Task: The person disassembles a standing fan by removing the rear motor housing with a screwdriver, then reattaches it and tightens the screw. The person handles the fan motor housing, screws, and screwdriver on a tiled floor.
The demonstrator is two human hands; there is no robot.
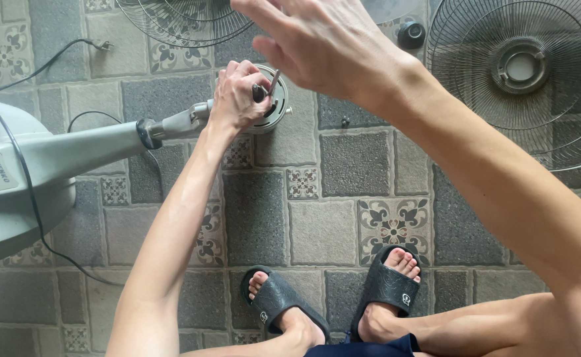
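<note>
A grey pedestal fan lies on its side on the tiled floor, its round base (6,192) at the left and its pole (99,142) running right to the round motor housing (270,106). My left hand (237,96) is closed around a thin tool with a dark handle and metal shaft (272,84), held against the motor housing. My right hand (317,39) hovers high above the housing, close to the camera, fingers spread and holding nothing.
A wire fan guard (521,73) lies at the upper right, another guard (178,20) at the top. A small dark cap (410,33) sits between them. A black power cord (33,185) trails across the base. My feet in black sandals (330,297) rest below.
</note>
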